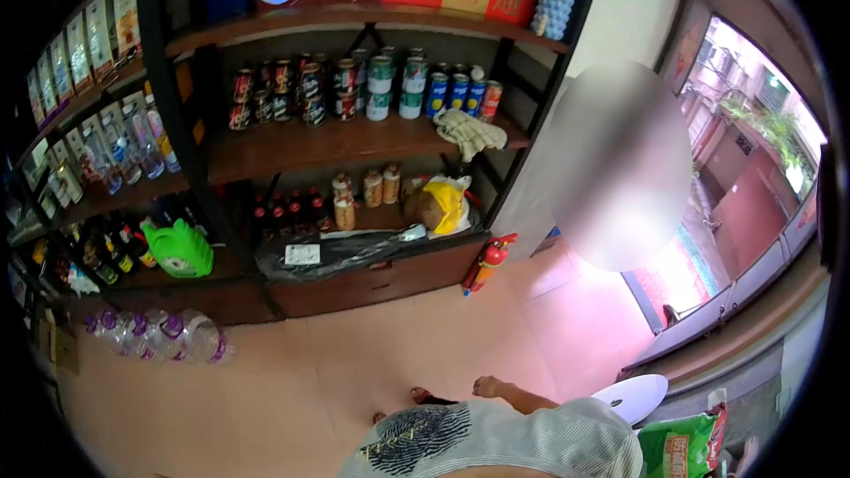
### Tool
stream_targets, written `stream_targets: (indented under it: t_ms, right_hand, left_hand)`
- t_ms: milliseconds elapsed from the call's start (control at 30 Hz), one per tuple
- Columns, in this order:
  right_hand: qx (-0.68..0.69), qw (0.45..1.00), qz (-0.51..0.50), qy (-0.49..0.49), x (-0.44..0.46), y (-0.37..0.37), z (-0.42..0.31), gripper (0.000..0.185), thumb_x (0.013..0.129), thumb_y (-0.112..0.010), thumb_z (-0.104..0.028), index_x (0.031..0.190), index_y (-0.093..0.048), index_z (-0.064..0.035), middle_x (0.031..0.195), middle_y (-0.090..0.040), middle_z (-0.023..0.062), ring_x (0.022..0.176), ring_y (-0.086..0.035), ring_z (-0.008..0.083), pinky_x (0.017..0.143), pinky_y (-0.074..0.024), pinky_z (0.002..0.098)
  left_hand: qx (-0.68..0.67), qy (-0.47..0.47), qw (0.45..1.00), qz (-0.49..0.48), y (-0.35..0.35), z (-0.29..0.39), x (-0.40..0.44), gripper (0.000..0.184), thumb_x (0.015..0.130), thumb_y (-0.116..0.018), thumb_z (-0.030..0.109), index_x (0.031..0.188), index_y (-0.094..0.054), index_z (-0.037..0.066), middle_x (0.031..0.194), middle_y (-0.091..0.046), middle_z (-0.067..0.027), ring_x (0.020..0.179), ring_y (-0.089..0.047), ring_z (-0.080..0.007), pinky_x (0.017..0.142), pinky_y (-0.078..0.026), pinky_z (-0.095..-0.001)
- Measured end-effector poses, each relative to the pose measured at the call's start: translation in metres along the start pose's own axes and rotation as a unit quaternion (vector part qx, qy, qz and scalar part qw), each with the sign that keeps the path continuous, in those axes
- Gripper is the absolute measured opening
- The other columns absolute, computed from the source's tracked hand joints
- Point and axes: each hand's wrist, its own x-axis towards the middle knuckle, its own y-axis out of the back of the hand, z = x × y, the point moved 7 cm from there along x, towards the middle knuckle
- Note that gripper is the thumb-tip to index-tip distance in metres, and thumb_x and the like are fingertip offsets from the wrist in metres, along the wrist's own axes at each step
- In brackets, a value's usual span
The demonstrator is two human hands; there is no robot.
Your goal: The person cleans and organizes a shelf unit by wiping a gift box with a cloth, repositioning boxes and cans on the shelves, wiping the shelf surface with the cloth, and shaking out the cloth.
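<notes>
My right hand (487, 387) hangs low in front of my body, beside the grey striped shirt (549, 429). Its fingers look loosely curled, and I see nothing held in them. It touches no shelf or bottle; beneath it is the tiled floor. My left hand is out of view. Ahead stands a dark wooden shelf unit (354, 146) with drink cans (379, 88) on the middle board. A folded cloth glove (469, 133) hangs over that board's edge. Lower down are small brown-labelled cans (343, 202) and a yellow-and-white plastic bag (447, 204).
A red fire extinguisher (489, 261) stands at the shelf's right end. Large clear bottles (164, 336) lie on the floor at left, below a green jug (180, 248). At right are an open doorway (753, 168), a white round lid-like object (636, 397) and a green sack (682, 443).
</notes>
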Motion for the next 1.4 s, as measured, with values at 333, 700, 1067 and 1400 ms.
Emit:
stream_targets:
  t_ms: [333,700,1067,1400]
  right_hand:
    - [0.01,0.999,-0.013,-0.042,-0.003,-0.022,0.064,0.044,0.085,-0.045,-0.036,0.098,-0.061,0.0023,0.104,-0.059,0.0184,0.081,-0.062,0.0306,0.073,-0.0501,0.0398]
    - [-0.068,0.997,-0.008,0.023,0.046,0.053,-0.004,0.044,0.089,-0.041,-0.035,0.114,-0.055,-0.0012,0.119,-0.053,0.0161,0.106,-0.051,0.0314,0.088,-0.0431,0.0424]
    - [-0.038,0.999,-0.024,-0.006,0.006,0.088,-0.059,0.046,0.089,-0.044,-0.035,0.115,-0.054,0.001,0.125,-0.047,0.0178,0.113,-0.047,0.0311,0.093,-0.0392,0.0419]
    - [0.074,0.986,-0.052,-0.137,0.005,0.056,-0.004,0.044,0.083,-0.05,-0.033,0.11,-0.057,0.0,0.113,-0.057,0.0165,0.104,-0.055,0.0319,0.085,-0.044,0.0462]
  left_hand:
    - [0.011,0.035,0.999,-0.005,0.0,-0.017,-0.006,0.034,0.085,-0.046,0.034,0.103,-0.049,0.005,0.07,-0.047,-0.0027,0.059,-0.042,-0.0119,0.055,-0.04,-0.0271]
    - [0.031,0.045,0.998,0.004,0.016,-0.023,-0.013,0.033,0.084,-0.045,0.027,0.105,-0.047,0.001,0.077,-0.048,-0.0057,0.065,-0.045,-0.0145,0.062,-0.041,-0.0277]
    - [0.048,0.041,0.997,0.037,0.042,-0.029,-0.019,0.032,0.084,-0.045,0.02,0.107,-0.045,-0.003,0.084,-0.049,-0.0088,0.072,-0.048,-0.017,0.068,-0.042,-0.0282]
    - [0.034,0.35,0.936,0.03,0.033,-0.077,-0.093,0.023,0.085,-0.046,0.012,0.102,-0.051,-0.003,0.09,-0.052,-0.0081,0.08,-0.052,-0.0168,0.069,-0.044,-0.0289]
